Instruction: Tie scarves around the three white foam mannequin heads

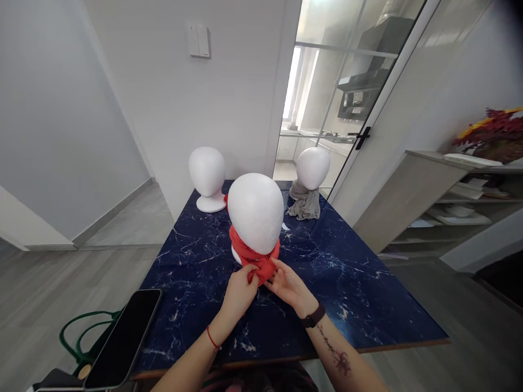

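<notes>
A white foam mannequin head (pixel 255 212) stands in the middle of the dark blue marbled table (pixel 351 283). A red scarf (pixel 253 256) is wrapped round its neck. My left hand (pixel 238 294) pinches the scarf's front end, fingers closed on the cloth. My right hand (pixel 289 286) holds the same bunched red cloth from the right, fingers curled on it. A red string circles my left wrist, a dark band my right.
Two more foam heads stand at the table's far end: a bare one (pixel 207 177) at left, one with a grey scarf (pixel 305 202) at right. A black phone (pixel 125 337) lies at the near left edge. Shelves (pixel 453 212) stand to the right.
</notes>
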`<action>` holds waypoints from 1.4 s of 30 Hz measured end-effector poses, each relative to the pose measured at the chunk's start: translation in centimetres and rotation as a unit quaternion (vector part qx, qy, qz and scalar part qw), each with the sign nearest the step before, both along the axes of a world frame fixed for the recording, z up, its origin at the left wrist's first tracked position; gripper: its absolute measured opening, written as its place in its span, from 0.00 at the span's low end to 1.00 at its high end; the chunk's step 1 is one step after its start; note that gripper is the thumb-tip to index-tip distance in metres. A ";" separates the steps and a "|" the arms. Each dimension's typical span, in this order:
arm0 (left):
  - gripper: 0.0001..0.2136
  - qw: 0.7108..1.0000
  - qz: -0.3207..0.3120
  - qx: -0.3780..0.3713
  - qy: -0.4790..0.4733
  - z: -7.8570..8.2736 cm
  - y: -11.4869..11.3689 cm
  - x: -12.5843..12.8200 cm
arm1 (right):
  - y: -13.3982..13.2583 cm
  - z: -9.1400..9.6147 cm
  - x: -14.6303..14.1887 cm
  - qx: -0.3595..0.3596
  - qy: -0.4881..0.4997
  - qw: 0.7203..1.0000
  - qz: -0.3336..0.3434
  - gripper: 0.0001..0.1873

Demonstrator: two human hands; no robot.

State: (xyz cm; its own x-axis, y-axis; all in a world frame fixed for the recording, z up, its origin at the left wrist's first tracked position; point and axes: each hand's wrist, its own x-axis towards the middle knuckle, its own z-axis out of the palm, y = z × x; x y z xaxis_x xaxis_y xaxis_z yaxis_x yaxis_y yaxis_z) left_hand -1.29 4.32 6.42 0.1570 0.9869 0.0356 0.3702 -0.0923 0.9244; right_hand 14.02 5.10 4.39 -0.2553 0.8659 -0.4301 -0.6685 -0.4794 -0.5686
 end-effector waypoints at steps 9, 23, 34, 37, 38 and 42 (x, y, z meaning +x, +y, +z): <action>0.12 0.987 0.008 0.020 0.162 -0.4 0.3 0.0 | 1.1 0.5 -1.1 0.042 0.078 0.996 -0.027 0.09; 0.10 0.998 0.042 0.050 -0.023 -1.1 0.9 0.7 | 1.0 -0.5 -1.4 -0.032 0.028 0.999 -0.033 0.10; 0.09 0.992 0.004 0.099 -0.082 -1.0 0.1 0.9 | -0.5 -1.2 0.2 0.061 -0.235 0.943 -0.225 0.12; 0.08 0.991 0.010 0.102 -0.085 -1.3 0.2 1.1 | -1.3 -1.1 0.6 0.190 -0.411 0.860 -0.236 0.20; 0.08 0.991 0.008 0.101 -0.084 -1.3 0.2 1.1 | -1.4 -0.9 0.6 0.230 -0.444 0.843 -0.200 0.21; 0.09 0.993 0.003 0.092 -0.070 -1.2 0.0 1.1 | -1.0 0.1 0.4 0.292 -0.474 0.826 -0.084 0.13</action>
